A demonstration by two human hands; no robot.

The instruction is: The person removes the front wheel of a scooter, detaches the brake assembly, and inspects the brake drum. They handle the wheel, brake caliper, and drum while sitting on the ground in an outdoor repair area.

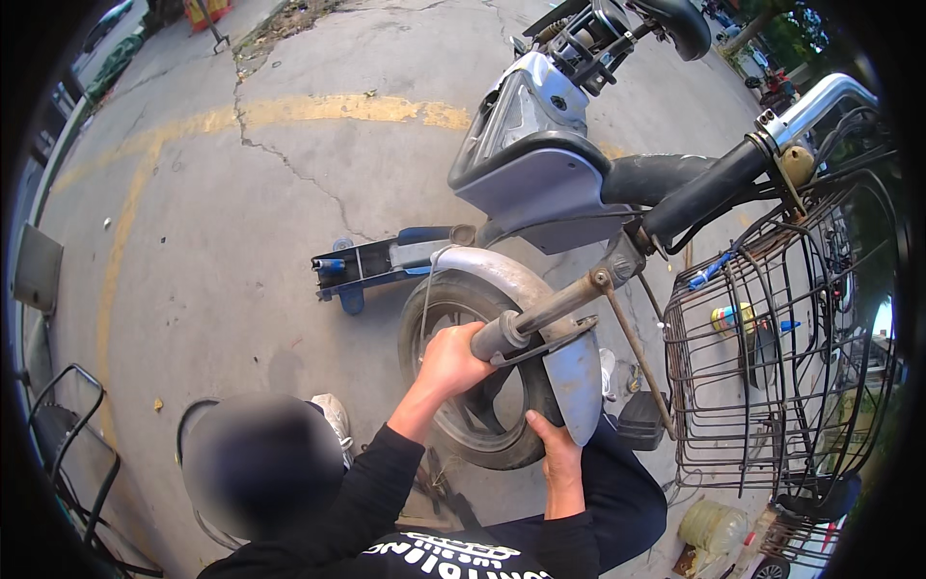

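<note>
An electric scooter with a grey body [550, 188] stands in front of me. Its front wheel [463, 449] sits under a worn silver mudguard [497, 270]. My left hand [453, 362] is closed around the lower end of the fork leg [564, 297], near the wheel's hub. That hand hides the hub, so I cannot tell how the wheel sits in the fork. Lower down, my right hand [558, 454] grips the tyre [542, 386], with the thumb on its side and the fingers mostly hidden. Beyond the wheel, a blue floor jack [371, 265] reaches under the scooter.
A black wire basket [723, 425] on the right holds a yellow can [733, 317] and other items. Below it stands a cloudy plastic jug [712, 526]. A blurred dark round shape [260, 468] is at lower left. Cracked concrete [260, 241] with yellow lines surrounds the scooter.
</note>
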